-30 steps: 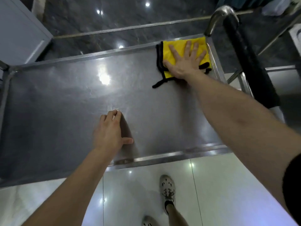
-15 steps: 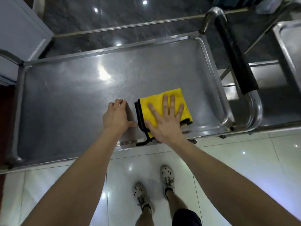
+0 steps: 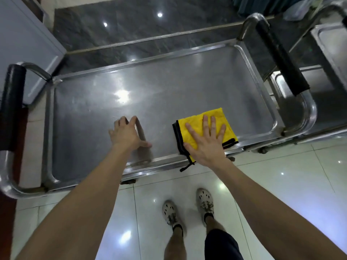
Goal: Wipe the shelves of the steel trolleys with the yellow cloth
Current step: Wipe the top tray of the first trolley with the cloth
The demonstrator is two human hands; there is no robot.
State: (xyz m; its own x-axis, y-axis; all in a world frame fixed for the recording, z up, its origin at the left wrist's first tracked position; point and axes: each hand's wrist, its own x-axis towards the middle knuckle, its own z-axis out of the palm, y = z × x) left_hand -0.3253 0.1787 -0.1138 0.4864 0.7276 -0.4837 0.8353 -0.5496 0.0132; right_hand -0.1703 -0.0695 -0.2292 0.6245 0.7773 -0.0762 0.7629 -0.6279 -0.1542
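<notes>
Head cam, the only view here: the person's right hand (image 3: 205, 141) lies flat with its fingers spread on the folded yellow cloth (image 3: 223, 117), pressing it down rather than gripping it. The cloth sits by the front edge of the trolley's top shelf (image 3: 169, 87), toward the front-right corner, and one black-trimmed corner hangs over the rim. The left hand (image 3: 125, 134) is propped on its fingertips near the middle of the front edge and holds nothing.

Tbh the way to do this pass well is to keep the palm flat with even pressure, overlap the strokes, and run right into the raised rim and rounded corners, where grime probably hides. The far-left part likely still needs a go.

Compared with half a second back, the cloth was just beside the left hand. It has now slid right along the front edge and is well apart from it. The left hand hasn't budged.
</notes>
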